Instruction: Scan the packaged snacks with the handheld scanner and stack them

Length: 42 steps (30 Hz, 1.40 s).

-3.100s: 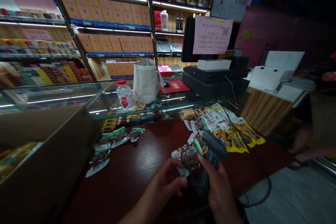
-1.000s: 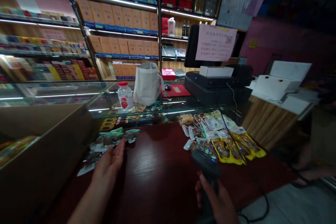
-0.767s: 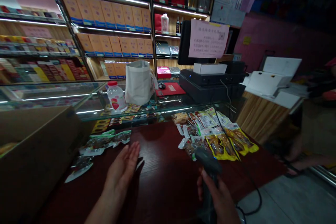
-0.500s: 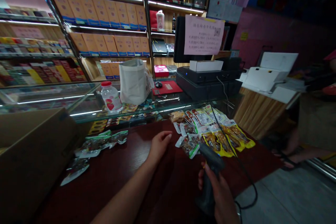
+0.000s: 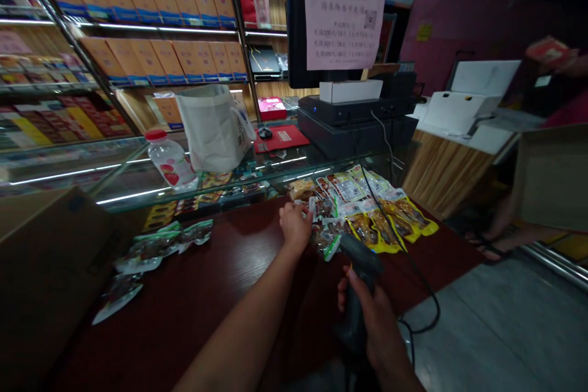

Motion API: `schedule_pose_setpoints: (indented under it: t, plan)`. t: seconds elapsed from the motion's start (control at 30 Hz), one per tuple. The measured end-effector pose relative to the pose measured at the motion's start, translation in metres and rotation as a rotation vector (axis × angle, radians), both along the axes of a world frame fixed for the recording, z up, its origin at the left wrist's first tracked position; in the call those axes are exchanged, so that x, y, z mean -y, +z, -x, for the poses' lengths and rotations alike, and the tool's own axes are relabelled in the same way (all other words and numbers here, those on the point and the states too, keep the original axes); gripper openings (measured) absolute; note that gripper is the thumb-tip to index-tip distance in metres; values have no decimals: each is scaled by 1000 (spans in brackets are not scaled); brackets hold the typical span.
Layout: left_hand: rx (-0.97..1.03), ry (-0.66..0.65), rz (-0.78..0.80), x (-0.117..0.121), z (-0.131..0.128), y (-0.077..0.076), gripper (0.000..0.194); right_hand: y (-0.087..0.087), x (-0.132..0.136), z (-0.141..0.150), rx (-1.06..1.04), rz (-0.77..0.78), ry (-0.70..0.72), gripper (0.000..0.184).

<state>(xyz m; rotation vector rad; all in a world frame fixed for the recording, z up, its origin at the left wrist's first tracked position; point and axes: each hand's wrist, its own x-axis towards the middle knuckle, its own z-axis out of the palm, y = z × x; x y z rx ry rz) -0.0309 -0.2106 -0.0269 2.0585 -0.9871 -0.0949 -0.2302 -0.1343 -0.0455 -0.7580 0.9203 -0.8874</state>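
Beyond left hand (image 5: 294, 226), canvas tote (image 5: 209, 128) beside plastic bottle (image 5: 169, 159).

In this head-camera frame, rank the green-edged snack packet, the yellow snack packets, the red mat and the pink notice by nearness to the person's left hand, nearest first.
From the left hand:
1. Green-edged snack packet: just right of the hand, on the dark wooden counter.
2. Yellow snack packets: farther right on the counter.
3. Red mat: back, atop the glass display case.
4. Pink notice: farthest, on the monitor.
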Motion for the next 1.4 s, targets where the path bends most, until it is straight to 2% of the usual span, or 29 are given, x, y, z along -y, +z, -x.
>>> schedule_pose_setpoints:
  t: [0.1, 0.17, 0.33, 0.5, 0.6, 0.77, 0.97, 1.07, 1.4]
  plan:
    - [-61, -58, 106, -9, -6, 2, 12, 2, 0, -1, -9, 27, -20, 69]
    - [-152, -117, 151, -24, -14, 3, 16, 2, 1, 0, -1, 31, -28, 69]
    - [-424, -255, 195, -88, -35, 8, 34, -1, 3, 4, 71, -61, 3, 73]
    - [-771, -228, 327, -148, -44, 11, 50, 8, -4, 4, 23, -89, 12, 76]
    - [-832, -177, 355, -168, -47, 6, 54, 18, -12, 0, -51, 10, 104, 66]
    - [-867, -119, 418, -177, -56, 0, 61, 32, -23, -10, -204, 321, 300, 57]
    - [-871, -73, 483, -174, -67, 0, 62, 36, -37, -28, -374, 497, 395, 60]
    - [-881, -67, 479, -174, -65, -2, 60, 36, -46, -36, -371, 505, 354, 56]
    - [-867, -62, 461, -175, -61, -7, 56, 34, -60, -50, -389, 456, 279, 60]
